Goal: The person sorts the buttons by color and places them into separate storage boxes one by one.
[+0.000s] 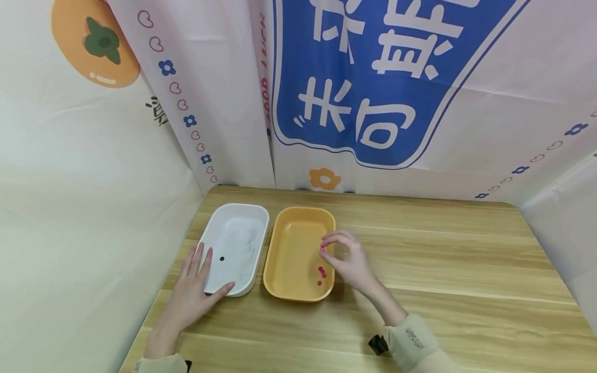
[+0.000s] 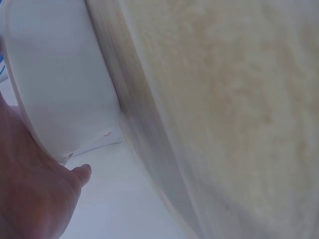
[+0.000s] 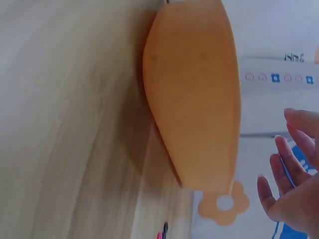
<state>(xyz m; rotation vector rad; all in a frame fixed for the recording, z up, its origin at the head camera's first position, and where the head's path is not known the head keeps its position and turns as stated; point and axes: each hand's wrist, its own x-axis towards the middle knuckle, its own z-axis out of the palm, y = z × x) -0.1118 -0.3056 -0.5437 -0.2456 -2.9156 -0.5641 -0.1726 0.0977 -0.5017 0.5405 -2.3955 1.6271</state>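
Observation:
My right hand [image 1: 353, 261] is over the right rim of the yellow tray [image 1: 298, 299], pinching a small round pink piece [image 1: 322, 249] between thumb and forefinger. Below it, several small red-pink round pieces [image 1: 322, 271] lie inside that tray near its right wall. On the left, my left hand [image 1: 190, 294] rests at the near left corner of the white tray [image 1: 237, 207], its fingers extended over the rim and its thumb spread along the front edge. A tiny black round piece [image 1: 222, 258] with a pale centre lies on the white tray's floor.
Both trays stand side by side on a wood-grain table [image 1: 443, 259]. Printed cloth [image 1: 224, 62] hangs behind and at the sides. A black object [image 1: 378, 344] shows by my right sleeve. At the table's edge in the right wrist view are small pink and black items [image 3: 162, 231].

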